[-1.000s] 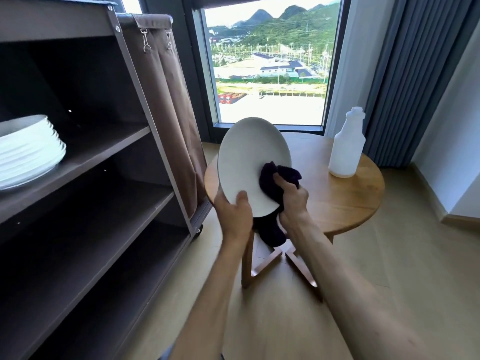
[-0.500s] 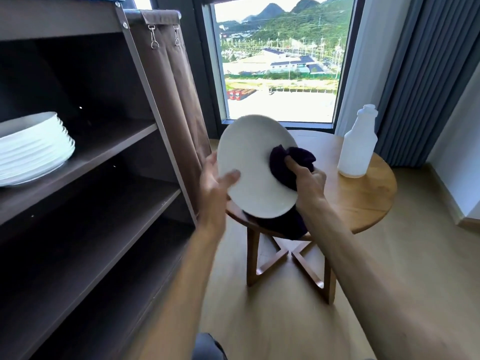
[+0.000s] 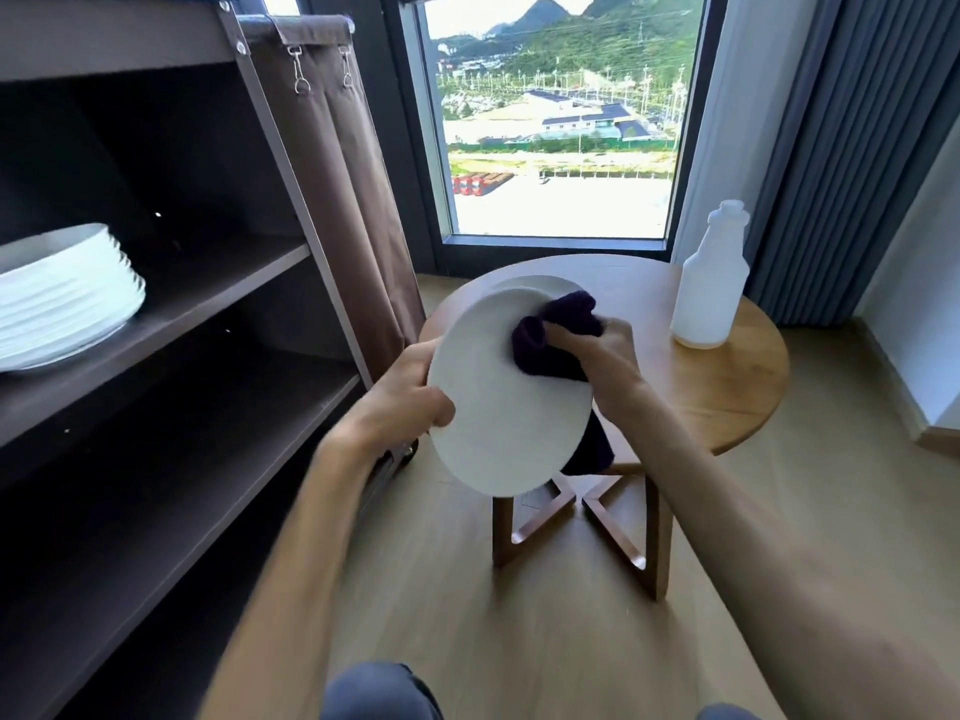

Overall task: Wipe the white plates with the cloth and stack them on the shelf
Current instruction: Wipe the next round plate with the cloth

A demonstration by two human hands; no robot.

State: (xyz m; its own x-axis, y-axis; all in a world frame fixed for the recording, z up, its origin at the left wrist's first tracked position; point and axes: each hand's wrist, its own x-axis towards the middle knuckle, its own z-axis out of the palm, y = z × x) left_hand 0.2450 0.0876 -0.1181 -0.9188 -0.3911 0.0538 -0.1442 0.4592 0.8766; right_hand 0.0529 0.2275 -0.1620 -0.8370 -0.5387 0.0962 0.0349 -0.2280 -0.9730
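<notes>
A white plate [image 3: 498,418] is held tilted in the air in front of the round wooden table [image 3: 727,387]. My left hand [image 3: 410,402] grips its left rim. My right hand [image 3: 605,356] presses a dark purple cloth [image 3: 550,335] against the plate's upper right face; part of the cloth hangs down behind the plate. A stack of several white plates [image 3: 62,298] rests on the upper shelf [image 3: 208,298] of the dark brown shelf unit at the left.
A white plastic bottle [image 3: 709,283] stands on the far right of the table. Two lower shelves of the unit hold nothing I can see. A brown fabric bag [image 3: 353,210] hangs on the unit's right side. Window and grey curtain behind; wooden floor below.
My left hand shifted from the plate's bottom edge to its left rim. The plate dropped lower and tilted more toward me. My right hand kept the cloth on the plate.
</notes>
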